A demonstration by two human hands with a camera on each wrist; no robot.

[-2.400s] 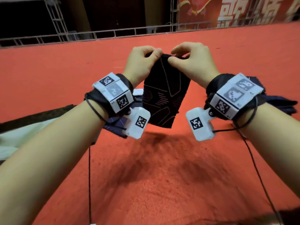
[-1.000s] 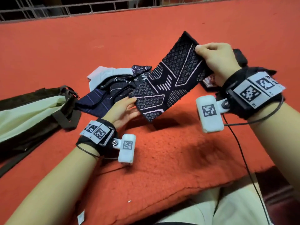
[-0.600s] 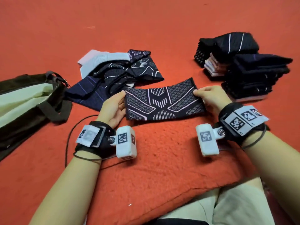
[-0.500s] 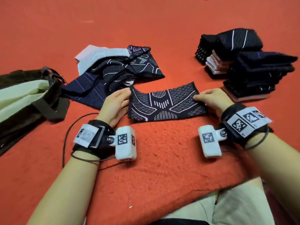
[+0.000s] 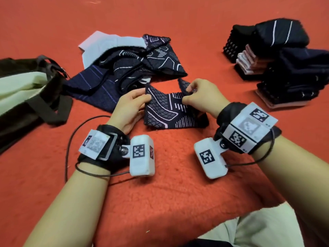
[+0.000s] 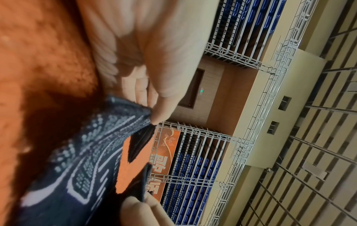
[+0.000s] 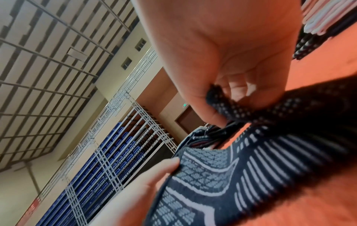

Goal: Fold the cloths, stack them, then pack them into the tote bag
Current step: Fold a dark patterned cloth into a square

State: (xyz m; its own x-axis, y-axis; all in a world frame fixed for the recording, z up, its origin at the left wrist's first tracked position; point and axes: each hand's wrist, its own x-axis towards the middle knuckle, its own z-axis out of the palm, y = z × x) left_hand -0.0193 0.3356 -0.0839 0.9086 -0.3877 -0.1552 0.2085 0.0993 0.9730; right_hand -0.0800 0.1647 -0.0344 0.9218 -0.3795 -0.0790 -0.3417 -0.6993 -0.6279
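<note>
A dark cloth with a white geometric pattern (image 5: 165, 111) lies on the red carpet in front of me. My left hand (image 5: 135, 102) pinches its left end, thumb on top (image 6: 160, 113). My right hand (image 5: 194, 93) pinches the right end and holds it raised and carried over toward the left (image 7: 218, 105). Behind it lies a loose heap of unfolded cloths (image 5: 128, 63), dark patterned ones and a pale one. Folded cloths stand in stacks (image 5: 277, 57) at the right. The tote bag (image 5: 26, 90), dark with a pale lining, lies at the left.
A thin black cable (image 5: 71, 138) loops on the carpet by my left wrist. The thick red mat's edge (image 5: 195, 225) runs just before my pale trousers (image 5: 258, 230). Bare red carpet lies between the heap and the stacks.
The cloth came down from the air and was laid flat. Since half a second ago my right hand has lifted its right end and carried it leftward over the cloth.
</note>
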